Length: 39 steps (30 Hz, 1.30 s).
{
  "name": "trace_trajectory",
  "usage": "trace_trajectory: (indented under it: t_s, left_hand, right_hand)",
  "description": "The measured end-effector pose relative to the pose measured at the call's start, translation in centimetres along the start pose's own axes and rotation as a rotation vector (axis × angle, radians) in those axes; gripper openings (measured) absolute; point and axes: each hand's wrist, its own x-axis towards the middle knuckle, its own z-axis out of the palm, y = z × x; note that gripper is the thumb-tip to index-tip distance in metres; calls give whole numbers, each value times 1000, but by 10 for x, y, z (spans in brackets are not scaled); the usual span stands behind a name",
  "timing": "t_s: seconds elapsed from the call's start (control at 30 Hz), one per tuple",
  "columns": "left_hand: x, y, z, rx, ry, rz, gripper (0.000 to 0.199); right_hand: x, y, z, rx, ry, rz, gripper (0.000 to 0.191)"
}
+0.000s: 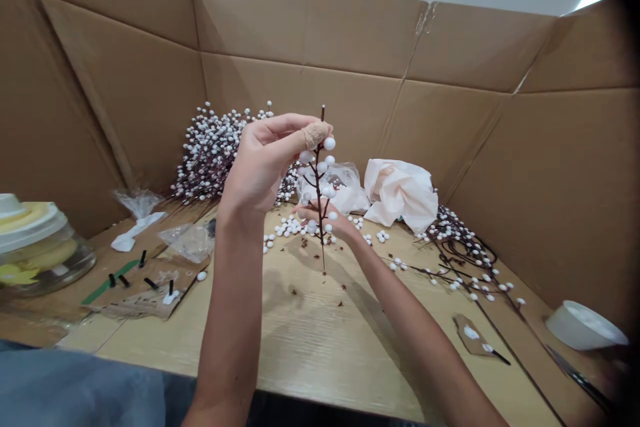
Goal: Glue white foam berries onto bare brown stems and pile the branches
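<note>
My left hand (273,153) is raised in the middle of the view, pinching the upper end of a short artificial berry stem (319,197). The stem hangs upright, dark brown, with white berries on small side twigs. A beige wrap (316,135) covers the thumb. Behind the stem, my right hand (336,219) is low over the table beside a heap of loose white berries (293,225). Its fingers are partly hidden by the stem, so their grip does not show. Small brown star-shaped pieces (341,303) lie scattered below.
Cardboard walls (345,33) enclose the table (300,347). A bundle of berry stems (207,153) leans at back left; crumpled white wrapping (400,193) and more berry branches (465,273) are on the right. A lidded jar (40,253) stands left, a tape roll (585,325) and scissors (575,373) right.
</note>
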Motion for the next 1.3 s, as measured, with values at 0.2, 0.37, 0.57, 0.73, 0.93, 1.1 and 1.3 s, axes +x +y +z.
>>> trace_trajectory:
  t_s: [0.2,0.37,0.57,0.73,0.93,1.1,1.3]
  left_hand:
    - [3,-9,17,-13,-66,-6,6]
    - [-1,-12,34,38,-138,-42,9]
    - [-8,-12,51,105,-264,-53,8]
    - [-11,-11,57,156,-324,-1,3]
    - [-13,-10,61,181,-351,4,2]
    - [-14,-10,63,188,-347,21,4]
    - [-14,-10,63,182,-357,8,5]
  right_hand:
    - [-44,-64,-60,356,161,-161,21]
    - [-79,-110,-82,348,393,-353,22]
    - [-95,-125,-90,260,411,-511,20]
    - [-98,-130,-88,150,428,-548,23]
    - [-106,-137,-85,77,373,-558,24]
    - [-109,-139,-83,101,311,-524,24]
    - [-110,-138,-85,63,312,-523,26]
